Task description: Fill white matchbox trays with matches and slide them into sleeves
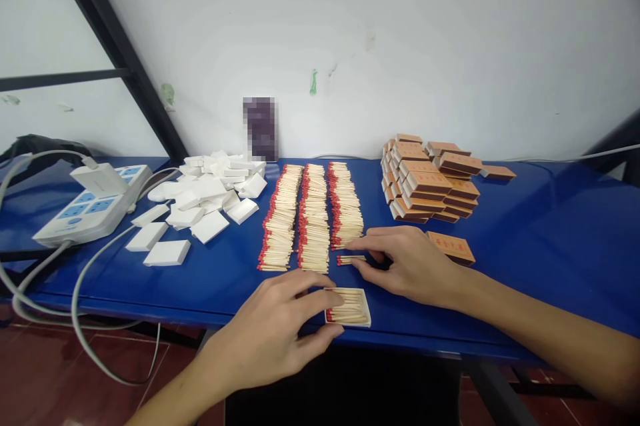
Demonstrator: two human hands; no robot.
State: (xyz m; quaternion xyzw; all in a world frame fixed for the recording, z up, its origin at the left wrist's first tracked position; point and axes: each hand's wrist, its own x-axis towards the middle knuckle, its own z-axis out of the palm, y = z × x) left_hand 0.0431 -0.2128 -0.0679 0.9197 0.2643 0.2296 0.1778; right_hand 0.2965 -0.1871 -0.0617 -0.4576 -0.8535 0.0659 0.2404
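At the front edge, my left hand point(287, 326) holds a small white matchbox tray point(369, 311) between thumb and fingers. Red-tipped matches point(353, 306) lie side by side inside it. My right hand point(405, 263) reaches toward the front end of the right-hand row of matches point(346, 209), its index finger and thumb spread apart. A few loose matches point(350, 260) lie close to its thumb tip; whether the fingers touch them I cannot tell. Two more long rows, the left row of matches point(281, 219) and the middle row point(314, 219), run alongside, heads to the left.
White empty-looking trays point(210, 196) are heaped at left. Orange matchboxes point(425, 183) are stacked at right, with a single matchbox point(453, 247) by my right forearm. A power strip point(93, 209) with cables sits far left. A pixelated panel point(261, 129) leans on the wall.
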